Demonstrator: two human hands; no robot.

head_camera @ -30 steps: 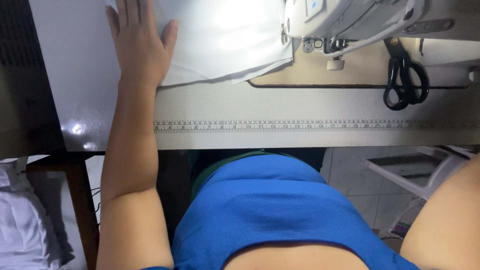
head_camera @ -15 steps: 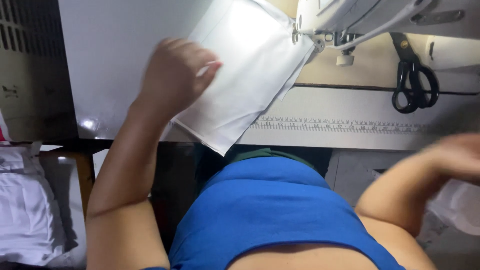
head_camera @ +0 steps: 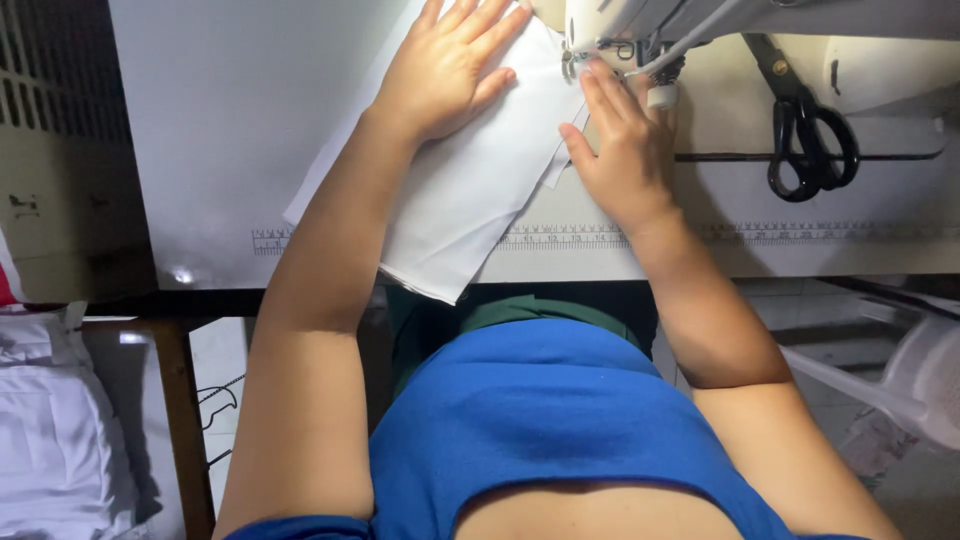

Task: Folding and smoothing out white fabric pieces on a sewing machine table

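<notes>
White fabric piece (head_camera: 470,190) lying diagonally, far end at the sewing machine (head_camera: 640,25), seemingly under the needle, hands apart, left hand (head_camera: 445,65), right hand (head_camera: 620,150), flat on it.

I see bright light falling from the upper centre, washing out the white cloth (head_camera: 470,190); lower left of the frame lies dim, shadowed, edges slightly soft.

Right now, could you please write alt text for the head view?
Left hand lies flat on white fabric while right hand guides its edge under a sewing machine. Black scissors lie on the table.
</notes>
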